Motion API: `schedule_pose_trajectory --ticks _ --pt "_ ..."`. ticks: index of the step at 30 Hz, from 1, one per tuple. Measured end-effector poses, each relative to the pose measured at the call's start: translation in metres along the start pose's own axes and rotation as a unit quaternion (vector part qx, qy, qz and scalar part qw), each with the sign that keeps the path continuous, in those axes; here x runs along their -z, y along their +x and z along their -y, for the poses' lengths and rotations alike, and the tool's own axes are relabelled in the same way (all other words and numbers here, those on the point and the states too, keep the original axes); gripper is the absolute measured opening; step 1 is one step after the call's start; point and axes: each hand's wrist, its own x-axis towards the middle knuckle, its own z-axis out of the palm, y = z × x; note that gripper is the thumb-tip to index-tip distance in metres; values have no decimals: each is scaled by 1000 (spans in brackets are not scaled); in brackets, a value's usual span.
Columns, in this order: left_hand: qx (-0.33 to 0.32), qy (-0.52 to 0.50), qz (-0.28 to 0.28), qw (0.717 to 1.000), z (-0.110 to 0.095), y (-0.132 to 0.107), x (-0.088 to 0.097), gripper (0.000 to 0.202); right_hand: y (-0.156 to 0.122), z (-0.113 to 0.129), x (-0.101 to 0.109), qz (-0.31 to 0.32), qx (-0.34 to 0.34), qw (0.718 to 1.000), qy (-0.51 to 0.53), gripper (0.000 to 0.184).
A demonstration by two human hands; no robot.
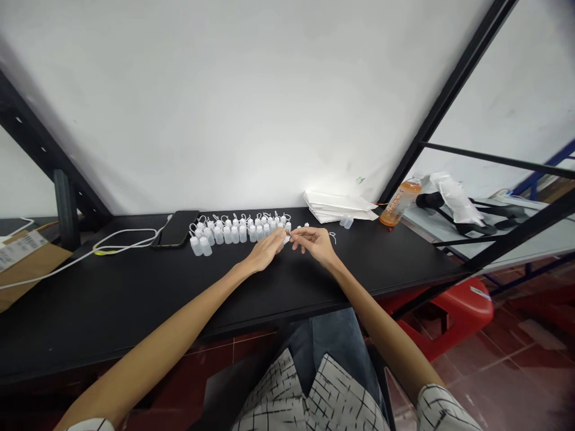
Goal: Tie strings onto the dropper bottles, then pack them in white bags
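Our left grip [266,250] and right grip [315,244] pinch toward a small white piece [286,239] between them; we cannot tell which holds it.

1. Dropper bottles [229,234]: white plastic, standing upright in tight rows on the black tabletop [359,263], with narrow tips and thin loops on top.
2. Small white piece [286,239]: too small to make out, between the left hand [265,251] and right hand [314,244].
3. Thin white loop [333,237]: lying just right of the hands.
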Motion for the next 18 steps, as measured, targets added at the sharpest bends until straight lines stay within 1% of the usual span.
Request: schedule_pose_trajectory --ticks 3,6,8,10,12,15,17,18 --pt "-4 -15 20 1000 -10 0 7 51 1 9 -7 -33 25 999 6 27" --pt "-20 51 -8 998 -21 3 20 58 4 19 -13 -56 40 997 36 25" --pt "-18 94 -59 994 -26 4 34 64 7 26 -16 -70 45 995 55 26" --pt "-25 106 -114 987 -28 5 53 64 12 31 -22 -70 50 995 53 26" --pt "-25 112 -204 972 -26 3 76 58 19 34 -34 -46 57 997 18 25" --pt "-41 108 -328 938 -16 -3 114 58 31 33 -62 3 87 993 -74 19" --pt "-33 107 -390 914 -7 -8 136 58 38 31 -85 28 120 982 -143 13" --pt "-26 103 -411 905 -2 -10 144 59 42 29 -97 40 136 974 -178 10"
